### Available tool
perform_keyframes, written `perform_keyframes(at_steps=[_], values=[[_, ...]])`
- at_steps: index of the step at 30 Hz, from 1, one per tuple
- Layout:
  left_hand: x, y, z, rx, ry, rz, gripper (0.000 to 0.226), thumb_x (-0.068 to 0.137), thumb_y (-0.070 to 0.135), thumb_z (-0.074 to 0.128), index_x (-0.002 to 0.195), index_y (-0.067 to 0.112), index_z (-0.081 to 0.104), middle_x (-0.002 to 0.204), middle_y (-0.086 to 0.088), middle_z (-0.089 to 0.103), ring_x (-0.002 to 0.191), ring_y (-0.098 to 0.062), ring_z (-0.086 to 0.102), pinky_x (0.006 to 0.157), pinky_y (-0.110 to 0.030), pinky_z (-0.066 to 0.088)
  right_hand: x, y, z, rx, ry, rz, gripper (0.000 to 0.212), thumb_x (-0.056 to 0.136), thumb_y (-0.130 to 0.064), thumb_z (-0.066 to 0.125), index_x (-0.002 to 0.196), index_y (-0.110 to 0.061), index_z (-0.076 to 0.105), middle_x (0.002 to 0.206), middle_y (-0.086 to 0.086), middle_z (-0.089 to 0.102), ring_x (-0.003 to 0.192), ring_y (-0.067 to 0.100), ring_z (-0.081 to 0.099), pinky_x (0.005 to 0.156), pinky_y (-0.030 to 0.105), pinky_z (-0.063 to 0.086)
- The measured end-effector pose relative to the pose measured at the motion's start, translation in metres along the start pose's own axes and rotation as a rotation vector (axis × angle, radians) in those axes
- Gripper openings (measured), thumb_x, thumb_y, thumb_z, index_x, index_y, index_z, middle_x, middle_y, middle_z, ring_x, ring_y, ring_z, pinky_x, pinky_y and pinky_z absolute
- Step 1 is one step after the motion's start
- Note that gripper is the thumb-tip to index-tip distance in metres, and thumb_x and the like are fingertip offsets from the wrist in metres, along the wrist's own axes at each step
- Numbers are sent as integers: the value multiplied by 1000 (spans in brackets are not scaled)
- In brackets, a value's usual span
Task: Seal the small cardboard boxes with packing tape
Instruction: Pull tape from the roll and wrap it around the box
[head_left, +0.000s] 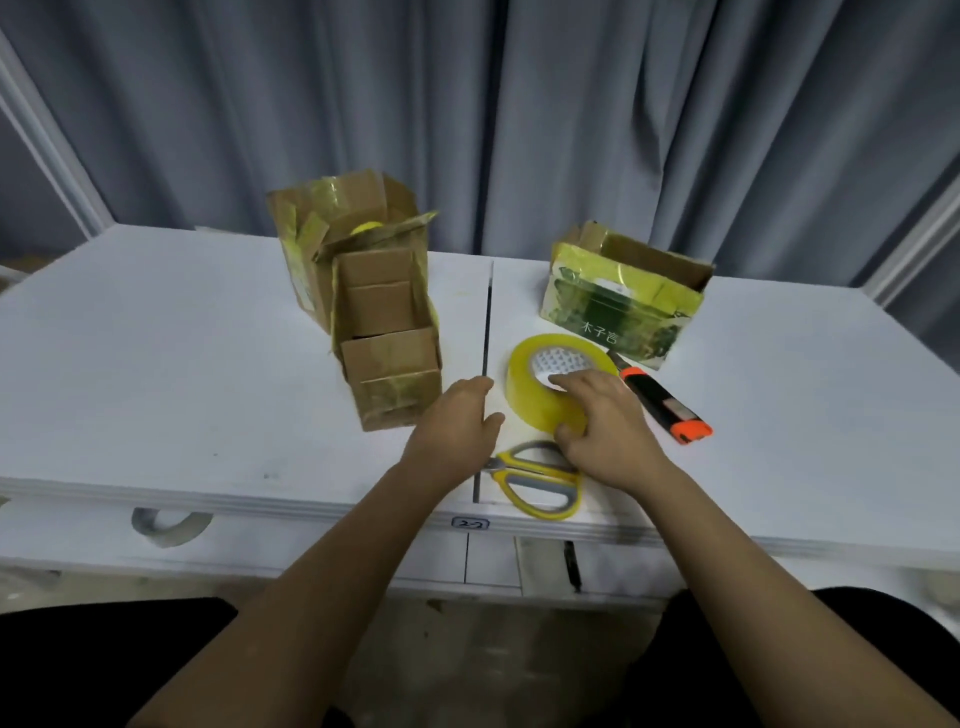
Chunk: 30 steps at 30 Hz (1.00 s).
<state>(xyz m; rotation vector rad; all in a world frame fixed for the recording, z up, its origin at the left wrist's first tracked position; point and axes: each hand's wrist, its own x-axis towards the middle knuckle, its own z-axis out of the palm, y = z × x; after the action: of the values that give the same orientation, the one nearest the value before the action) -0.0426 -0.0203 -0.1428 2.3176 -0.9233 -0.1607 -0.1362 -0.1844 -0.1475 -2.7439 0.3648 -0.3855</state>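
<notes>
Tape roll (550, 384) between small boxes (389, 353) left, knife (665, 402) right, scissors (535, 478) in front

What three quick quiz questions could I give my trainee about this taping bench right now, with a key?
1. True or false: the right hand grips the yellow tape roll.
2. Which tool lies nearest the table's front edge? A) the scissors B) the orange and black utility knife C) a marker
3. Fill in: the left hand hovers beside the stack of small ____ boxes, touching none of them.

Key: 1 true; 2 A; 3 cardboard.
</notes>
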Motion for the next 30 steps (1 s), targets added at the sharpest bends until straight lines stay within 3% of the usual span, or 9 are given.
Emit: perform_keyframes(at_steps=[3,6,9,12,16,21,30], values=[[13,-5,19,-48,-95,-111,57,98,21,49,148,7,25,151,-11,33,138,-23,31,111,-30,24,9,12,6,-42,-143,59,68,79,-34,55,144,-20,39,146,6,38,141,20,22,116,37,7],[35,-5,32,-132,-116,-137,57,98,14,44,150,7,19,155,-9,26,141,-22,26,114,-31,21,15,20,12,-91,-138,31,67,82,-31,62,144,-24,37,145,3,38,142,16,19,114,39,-7],[49,-7,40,-213,-76,-171,54,97,5,42,148,5,25,153,-9,30,141,-22,27,114,-28,20,18,26,15,-128,-89,-15,60,82,-31,62,138,-26,43,133,0,48,136,17,27,110,33,-7],[53,-12,48,-272,-2,-150,47,93,-2,46,139,3,42,138,-9,51,131,-21,43,108,-25,29,18,30,18,-144,-41,-34,56,82,-31,62,135,-26,47,128,-1,52,133,17,31,109,33,-6],[59,-17,49,-298,122,-178,31,90,-2,48,118,3,59,114,-9,65,104,-18,58,84,-11,37,17,33,20,-127,-11,-53,55,81,-31,63,135,-26,48,126,-3,53,132,16,32,109,32,-6],[58,-17,49,-235,210,-168,23,90,4,47,97,7,69,101,-6,70,95,-20,60,81,-26,44,15,32,21,-117,6,-53,55,80,-30,65,133,-25,51,124,-3,54,130,16,34,110,31,-6],[55,-19,53,-244,178,-177,13,88,8,53,91,12,64,95,-1,69,89,-16,60,78,-28,48,14,28,25,-87,32,-22,55,77,-28,66,130,-23,54,121,-2,55,129,17,34,111,31,-8]])
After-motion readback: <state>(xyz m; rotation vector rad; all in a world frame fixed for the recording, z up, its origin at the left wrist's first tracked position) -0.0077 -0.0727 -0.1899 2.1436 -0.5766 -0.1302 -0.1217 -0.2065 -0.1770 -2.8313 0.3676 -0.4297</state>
